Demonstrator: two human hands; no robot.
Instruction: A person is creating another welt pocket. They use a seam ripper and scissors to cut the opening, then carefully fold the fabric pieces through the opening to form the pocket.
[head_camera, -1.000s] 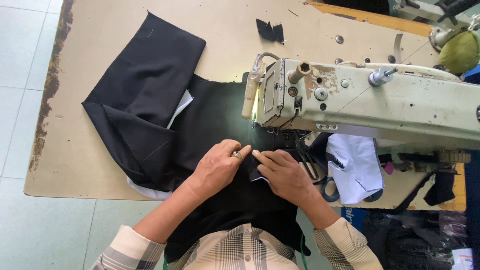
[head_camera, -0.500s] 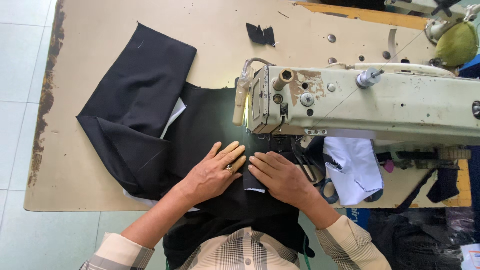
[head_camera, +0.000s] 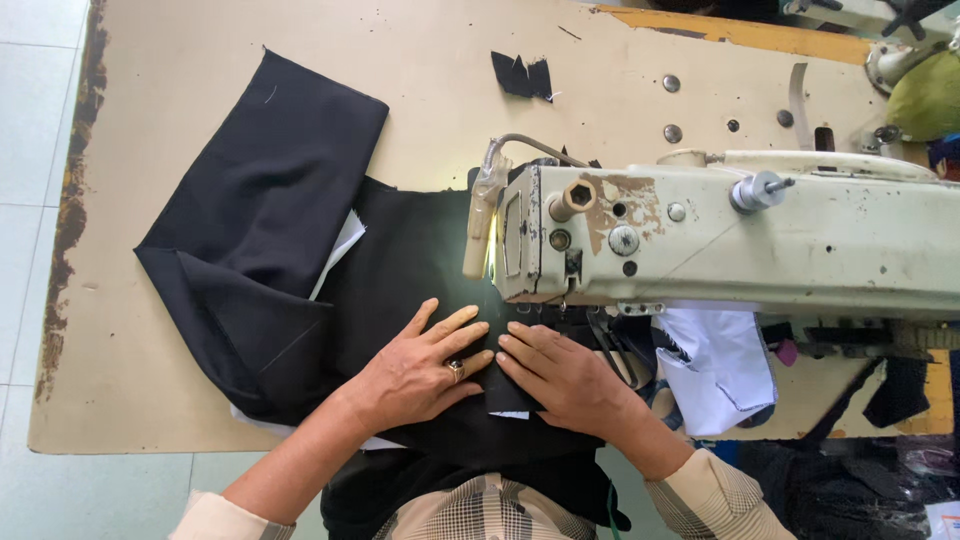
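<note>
The black cloth (head_camera: 300, 250) is lying spread on the tan counter (head_camera: 130, 400), with its big folded part on the left side, and a bit of white lining (head_camera: 335, 255) is peeking out of the fold. It is sitting in about the same spot as a moment before. The left hand (head_camera: 420, 370) is pressing flat on the cloth with a ring on one finger, and its fingers (head_camera: 455, 325) are spreading a little; before, they were bunching closer at a small fold. The right hand (head_camera: 565, 375) is lying flat just beside it, fingers (head_camera: 525, 340) close together, tips touching the left hand's, on the cloth right in front of the cream sewing machine (head_camera: 750, 240). A small black scrap (head_camera: 520, 75) is lying farther back on the counter. A white cloth piece (head_camera: 720, 365) is hanging under the machine on the right.
</note>
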